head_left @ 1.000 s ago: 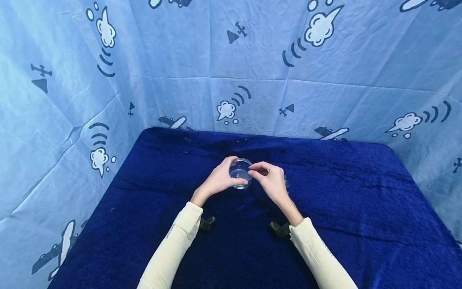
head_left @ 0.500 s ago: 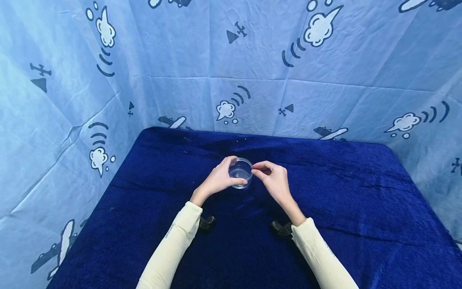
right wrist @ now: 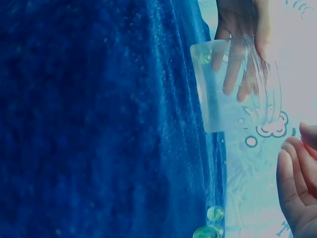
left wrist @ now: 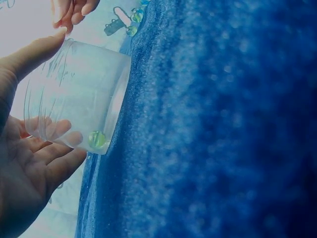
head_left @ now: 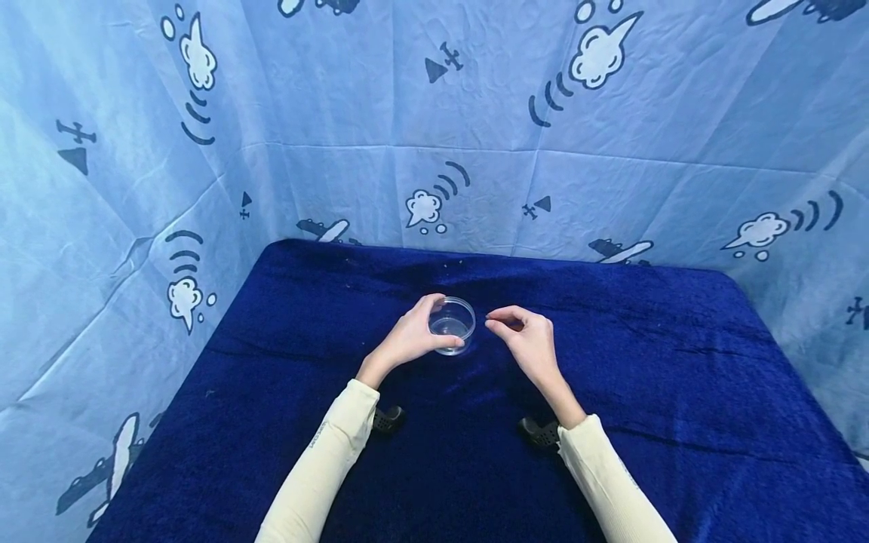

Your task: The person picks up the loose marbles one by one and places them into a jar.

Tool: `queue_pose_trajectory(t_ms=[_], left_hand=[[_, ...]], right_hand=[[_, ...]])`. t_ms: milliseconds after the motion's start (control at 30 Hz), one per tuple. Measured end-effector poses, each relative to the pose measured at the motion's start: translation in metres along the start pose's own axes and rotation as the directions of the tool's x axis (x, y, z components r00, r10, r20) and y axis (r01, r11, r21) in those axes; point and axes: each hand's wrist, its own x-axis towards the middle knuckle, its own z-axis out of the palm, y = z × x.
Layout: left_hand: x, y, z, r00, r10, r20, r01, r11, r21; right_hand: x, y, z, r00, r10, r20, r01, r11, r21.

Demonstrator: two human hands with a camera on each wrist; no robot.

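A clear plastic jar (head_left: 453,326) stands on the blue cloth, its mouth uncovered. My left hand (head_left: 409,332) grips it from the left, thumb on the near side and fingers round the far side. One green glass marble (left wrist: 97,139) lies at the bottom of the jar, against the wall. Just right of the rim, apart from it, is my right hand (head_left: 529,339). Its thumb and forefinger tips are close together, and no object shows between them in the right wrist view. Several loose marbles (right wrist: 215,213) lie on the cloth on the right hand's side; in the head view that hand hides them.
Dark blue plush cloth (head_left: 645,354) covers the table. Light blue printed curtains (head_left: 366,98) hang behind it and at the sides. Black perforated wrist mounts (head_left: 539,432) show below both forearms.
My right hand has drawn back from the jar's rim to the right, so a gap now shows between them. The left hand and jar have barely moved.
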Motion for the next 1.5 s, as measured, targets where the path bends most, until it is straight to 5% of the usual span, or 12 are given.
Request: queue_pose_trajectory(t_ms=[633, 1500], left_hand=[[-0.001, 0.000, 0.001, 1.000, -0.009, 0.003, 0.009, 1.000, 0.000], [-0.001, 0.001, -0.001, 1.000, -0.007, 0.010, 0.007, 1.000, -0.003]], right_hand=[[-0.004, 0.012, -0.019, 0.998, 0.052, -0.021, -0.053, 0.998, -0.022], [0.002, 0.019, -0.031, 0.989, 0.098, -0.111, -0.088, 0.992, 0.091]])
